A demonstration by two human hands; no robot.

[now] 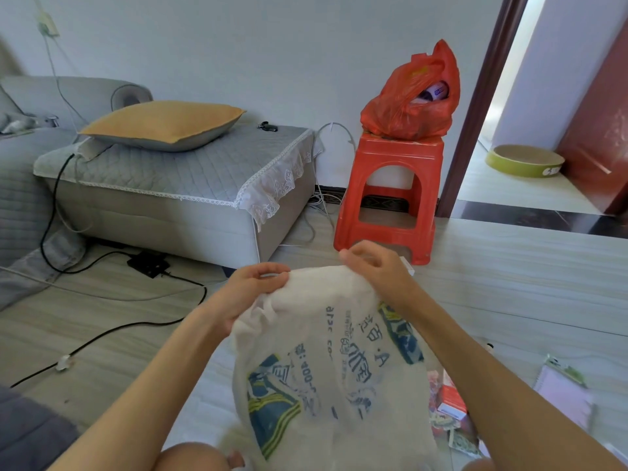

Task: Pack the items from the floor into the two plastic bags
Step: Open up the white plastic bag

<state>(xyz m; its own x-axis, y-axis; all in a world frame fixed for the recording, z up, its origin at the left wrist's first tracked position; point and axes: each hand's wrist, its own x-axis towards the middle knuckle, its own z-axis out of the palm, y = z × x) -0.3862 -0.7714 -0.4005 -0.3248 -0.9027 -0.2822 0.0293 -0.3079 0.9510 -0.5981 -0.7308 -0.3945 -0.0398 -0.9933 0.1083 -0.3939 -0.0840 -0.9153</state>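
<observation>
A white plastic bag (326, 362) with blue and yellow print hangs in front of me. My left hand (249, 294) pinches its top edge on the left, and my right hand (377, 270) pinches the top edge on the right. A filled red plastic bag (413, 96) sits on a red plastic stool (390, 195) by the wall. To the right of the white bag, on the floor, lie a red and white box (450, 401), some printed packets (441, 423) and a pink notebook (565, 397).
A grey sofa section (176, 185) with an orange cushion (163, 124) stands at the left. Black cables (112, 331) and a power block (148, 263) cross the floor in front of it. An open doorway (530, 137) is at the right, with a round yellow-green tray (525, 160) beyond.
</observation>
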